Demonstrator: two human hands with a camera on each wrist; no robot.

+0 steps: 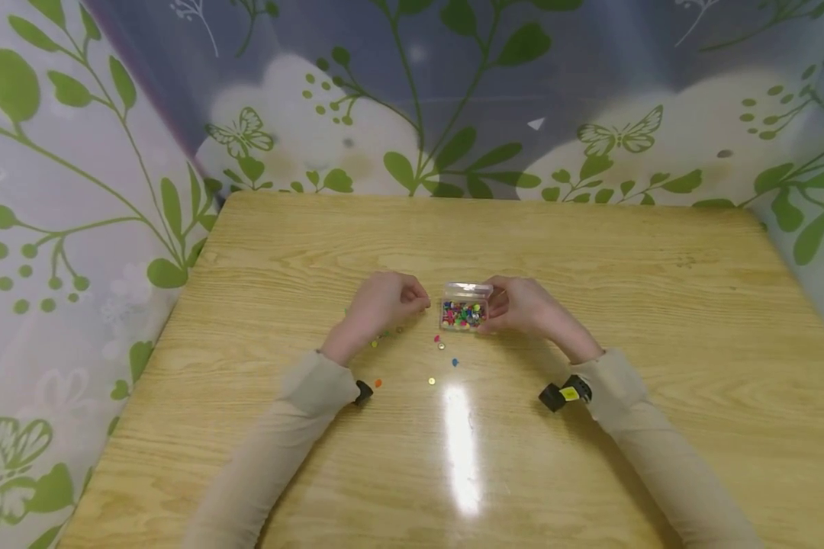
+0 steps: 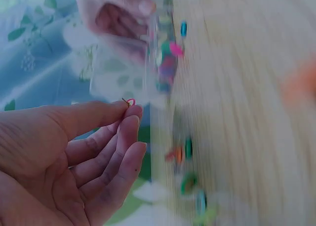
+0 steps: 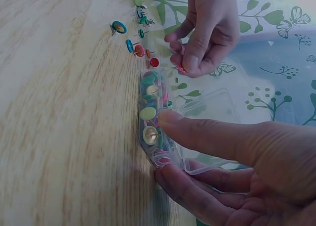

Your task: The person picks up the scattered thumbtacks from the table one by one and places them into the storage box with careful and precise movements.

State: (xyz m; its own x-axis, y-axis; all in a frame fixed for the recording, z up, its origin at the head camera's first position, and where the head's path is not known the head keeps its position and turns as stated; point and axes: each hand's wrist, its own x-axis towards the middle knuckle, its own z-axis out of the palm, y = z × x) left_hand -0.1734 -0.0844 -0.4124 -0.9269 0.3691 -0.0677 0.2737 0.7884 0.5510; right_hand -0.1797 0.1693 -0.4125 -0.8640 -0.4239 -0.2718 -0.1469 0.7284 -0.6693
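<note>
Between its thumb and forefinger, my left hand (image 1: 387,303) pinches a small pink thumbtack (image 2: 131,102), held just left of a clear plastic box (image 1: 464,314). That box is full of colourful thumbtacks (image 3: 149,112), and its hinged clear lid (image 3: 212,132) stands raised on the far side. My right hand (image 1: 522,306) grips the box at its right end, with the thumb on the near side and fingers behind. Loose thumbtacks, among them a blue one (image 1: 455,362) and an orange one (image 1: 378,383), lie on the table around the box and below the left hand.
The wooden table (image 1: 693,305) reaches back to a wall (image 1: 481,99) printed with leaves and butterflies. A black wrist camera (image 1: 564,393) sits at the right cuff, another (image 1: 363,393) at the left. Light glares off the tabletop in front of the box.
</note>
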